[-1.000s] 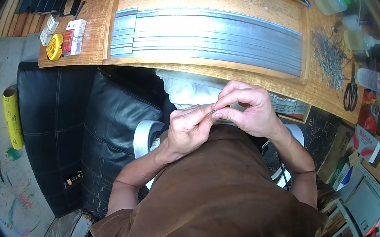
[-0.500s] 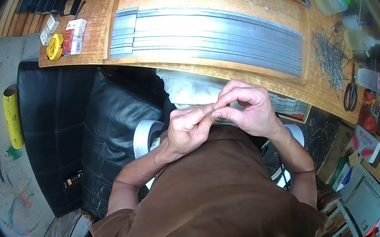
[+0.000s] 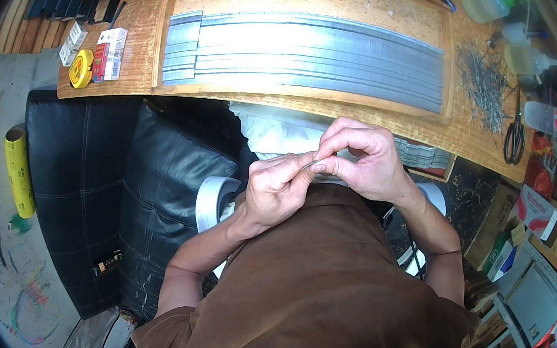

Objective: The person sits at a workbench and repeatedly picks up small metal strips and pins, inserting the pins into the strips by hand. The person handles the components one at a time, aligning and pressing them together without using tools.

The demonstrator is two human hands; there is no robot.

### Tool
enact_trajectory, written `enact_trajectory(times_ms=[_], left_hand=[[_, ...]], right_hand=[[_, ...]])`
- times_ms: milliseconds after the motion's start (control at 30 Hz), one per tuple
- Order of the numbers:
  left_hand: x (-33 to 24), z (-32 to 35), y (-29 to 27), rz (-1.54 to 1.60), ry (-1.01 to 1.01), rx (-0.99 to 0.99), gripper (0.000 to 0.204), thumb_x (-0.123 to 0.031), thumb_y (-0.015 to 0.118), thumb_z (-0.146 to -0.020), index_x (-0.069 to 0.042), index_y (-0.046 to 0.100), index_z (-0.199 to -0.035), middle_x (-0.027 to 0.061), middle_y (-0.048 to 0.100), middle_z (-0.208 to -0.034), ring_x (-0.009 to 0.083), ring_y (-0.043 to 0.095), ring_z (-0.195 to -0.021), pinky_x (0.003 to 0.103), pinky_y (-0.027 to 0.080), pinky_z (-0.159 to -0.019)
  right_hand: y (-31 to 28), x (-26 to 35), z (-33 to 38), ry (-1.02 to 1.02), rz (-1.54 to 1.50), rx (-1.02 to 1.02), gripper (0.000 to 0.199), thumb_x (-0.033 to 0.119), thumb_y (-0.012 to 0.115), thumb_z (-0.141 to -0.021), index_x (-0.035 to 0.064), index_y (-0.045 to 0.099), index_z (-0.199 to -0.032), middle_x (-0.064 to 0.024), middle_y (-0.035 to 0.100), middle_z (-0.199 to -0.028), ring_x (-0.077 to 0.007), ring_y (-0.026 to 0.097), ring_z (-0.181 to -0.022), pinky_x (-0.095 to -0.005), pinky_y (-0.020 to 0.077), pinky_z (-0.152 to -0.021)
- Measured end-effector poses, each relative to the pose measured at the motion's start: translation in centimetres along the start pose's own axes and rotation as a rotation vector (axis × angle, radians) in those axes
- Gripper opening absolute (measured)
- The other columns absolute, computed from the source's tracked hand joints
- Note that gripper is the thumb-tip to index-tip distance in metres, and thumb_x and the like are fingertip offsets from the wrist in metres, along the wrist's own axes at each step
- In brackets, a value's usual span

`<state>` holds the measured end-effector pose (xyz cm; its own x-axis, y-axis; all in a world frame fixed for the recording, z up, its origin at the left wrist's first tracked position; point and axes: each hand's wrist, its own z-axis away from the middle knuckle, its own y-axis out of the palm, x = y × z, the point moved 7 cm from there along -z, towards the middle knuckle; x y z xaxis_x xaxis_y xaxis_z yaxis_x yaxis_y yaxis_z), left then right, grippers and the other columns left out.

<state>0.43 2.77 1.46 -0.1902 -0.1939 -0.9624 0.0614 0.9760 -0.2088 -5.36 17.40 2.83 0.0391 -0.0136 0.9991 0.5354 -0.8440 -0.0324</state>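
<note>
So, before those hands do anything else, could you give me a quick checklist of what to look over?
1. Hands together: ok, the left hand and right hand meet at the fingertips.
2. Thin piece pinched: ok, a sliver shows between the fingers.
3. Thin piece undamaged: cannot tell, mostly hidden.
4. Grey strips on the table: ok, laid lengthwise.
5. Scissors away from the hands: ok, beside the wire pile.
6. Tape measure close by: likely not ok, at the table's left end.
</note>
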Motion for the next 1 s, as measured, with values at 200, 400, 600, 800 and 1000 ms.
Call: enact_trajectory(times_ms=[200, 400, 600, 800, 1000], left_hand=[[0.0, -0.1, 0.0, 0.026, 0.0, -0.015, 0.019, 0.003, 0.076, -0.093, 0.006, 0.076, -0.112, 0.0181, 0.079, -0.089, 0.0195, 0.078, -0.074, 0.027, 0.058, -0.066], [0.0, 0.0, 0.1, 0.026, -0.049, 0.019, 0.021, 0.005, 0.075, -0.092, 0.005, 0.077, -0.113, 0.0192, 0.079, -0.094, 0.0206, 0.079, -0.077, 0.029, 0.061, -0.069], [0.0, 0.0, 0.0, 0.02, -0.036, 0.023, 0.022, 0.005, 0.075, -0.092, 0.005, 0.077, -0.114, 0.0191, 0.08, -0.096, 0.0203, 0.079, -0.079, 0.028, 0.061, -0.07], [-0.5, -0.6, 0.2, 0.053, -0.02, 0.008, 0.021, 0.006, 0.075, -0.092, 0.006, 0.077, -0.113, 0.0192, 0.08, -0.099, 0.0216, 0.08, -0.083, 0.028, 0.062, -0.073], [-1.1, -1.7, -0.2, 0.052, 0.077, -0.004, 0.021, 0.01, 0.075, -0.09, 0.007, 0.076, -0.111, 0.021, 0.079, -0.106, 0.0245, 0.08, -0.092, 0.031, 0.064, -0.081]], right_hand=[[-0.1, 0.3, -0.1, -0.018, 0.027, 0.0, 0.009, 0.0, 0.082, -0.085, -0.0001, 0.077, -0.092, -0.0085, 0.072, -0.09, -0.0181, 0.07, -0.082, -0.0293, 0.0555, -0.074], [0.0, 1.2, 0.0, -0.038, 0.109, -0.004, 0.008, -0.002, 0.08, -0.086, 0.0, 0.075, -0.092, -0.0096, 0.072, -0.09, -0.0201, 0.071, -0.082, -0.0303, 0.0562, -0.074], [0.2, 1.4, 0.1, -0.108, 0.137, -0.012, 0.01, -0.005, 0.079, -0.084, -0.0012, 0.074, -0.093, -0.0101, 0.071, -0.091, -0.021, 0.071, -0.081, -0.0307, 0.0563, -0.072], [-0.8, 1.8, 0.6, -0.094, 0.17, -0.099, 0.011, -0.007, 0.078, -0.083, -0.0009, 0.073, -0.091, -0.0097, 0.07, -0.089, -0.0216, 0.069, -0.081, -0.0302, 0.0554, -0.072], [-9.4, 11.4, 3.4, -0.167, 0.737, -0.465, 0.008, -0.006, 0.077, -0.084, -0.0009, 0.074, -0.089, -0.0089, 0.069, -0.088, -0.0188, 0.068, -0.082, -0.0288, 0.0534, -0.074]])
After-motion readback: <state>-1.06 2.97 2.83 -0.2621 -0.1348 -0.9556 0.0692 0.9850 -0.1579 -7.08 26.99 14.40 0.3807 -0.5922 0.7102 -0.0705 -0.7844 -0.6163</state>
